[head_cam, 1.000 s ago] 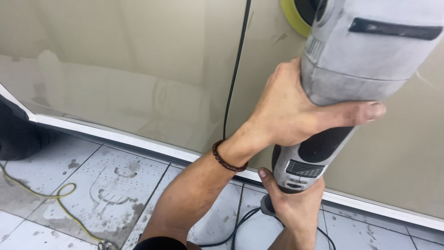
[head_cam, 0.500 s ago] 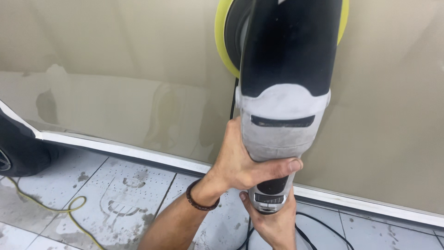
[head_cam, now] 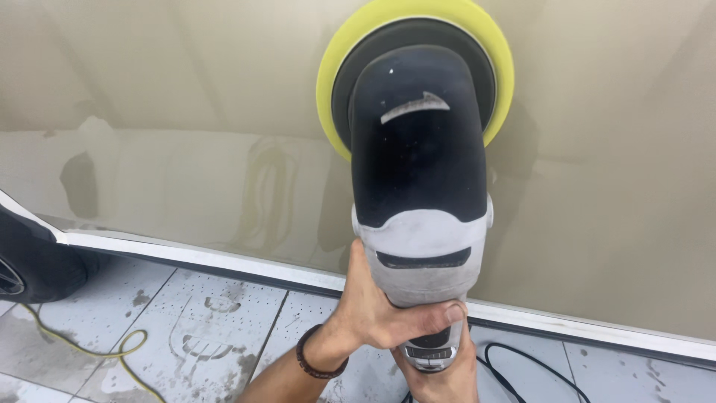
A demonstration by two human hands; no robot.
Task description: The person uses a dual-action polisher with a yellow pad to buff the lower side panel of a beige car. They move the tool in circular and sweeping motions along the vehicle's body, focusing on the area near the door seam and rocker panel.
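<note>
I hold a grey and black polishing machine (head_cam: pixel 421 201) with both hands. Its round yellow foam pad (head_cam: pixel 335 82) rests against the beige car body panel (head_cam: pixel 186 134). My left hand (head_cam: pixel 373 310), with a dark beaded bracelet on the wrist, wraps around the grey body of the machine from the left. My right hand (head_cam: pixel 440 377) grips the rear handle at the bottom edge of the view, partly cut off.
A white sill strip (head_cam: pixel 224 261) runs along the panel's lower edge. Below lies a dusty grey tiled floor (head_cam: pixel 194 328) with a yellow hose (head_cam: pixel 112 351) at the left and a black power cord (head_cam: pixel 522 366) at the right. A dark tyre (head_cam: pixel 30 261) shows at far left.
The machine has moved left and down across the panel, so its whole head and yellow pad are now in view. Both hands keep their hold.
</note>
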